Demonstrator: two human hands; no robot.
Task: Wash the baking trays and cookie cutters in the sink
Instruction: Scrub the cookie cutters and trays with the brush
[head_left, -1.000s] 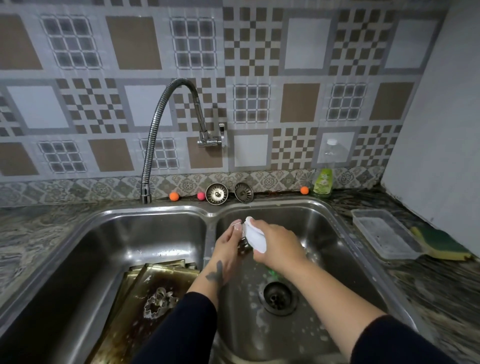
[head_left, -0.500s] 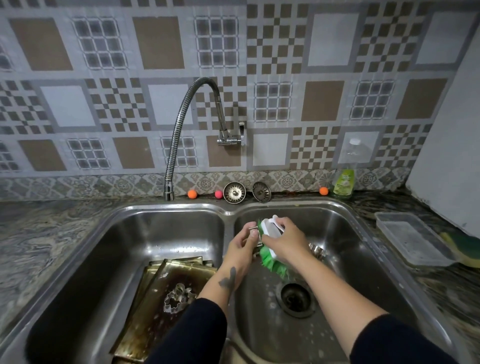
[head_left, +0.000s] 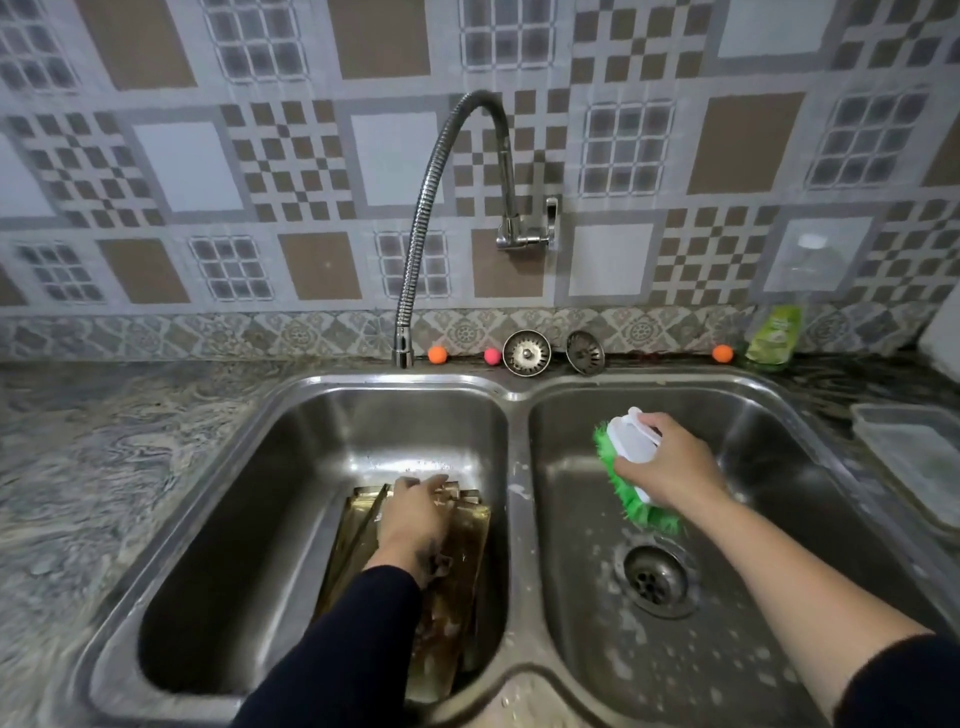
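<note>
Stacked brown, greasy baking trays (head_left: 462, 587) lean in the left basin of the steel double sink (head_left: 514, 395). My left hand (head_left: 413, 525) lies palm down on the trays, with its fingers curled near their far edge. What is under the fingers is hidden, and no cookie cutter shows. My right hand (head_left: 670, 467) is over the right basin, closed on a scrubbing brush (head_left: 631, 444) with a white handle and green bristles. The brush hangs above the soapy basin floor, apart from the trays.
A flexible steel faucet (head_left: 431, 187) arches over the divider. Two sink strainers (head_left: 526, 352) and small coloured balls (head_left: 437, 355) line the back ledge. A green soap bottle (head_left: 774, 332) and a clear plastic container (head_left: 914, 457) are at the right. The open drain (head_left: 655, 579) has suds around it.
My left hand left the brush in the right basin and moved down onto the trays in the left basin. The right hand kept the brush and shifted slightly right.
</note>
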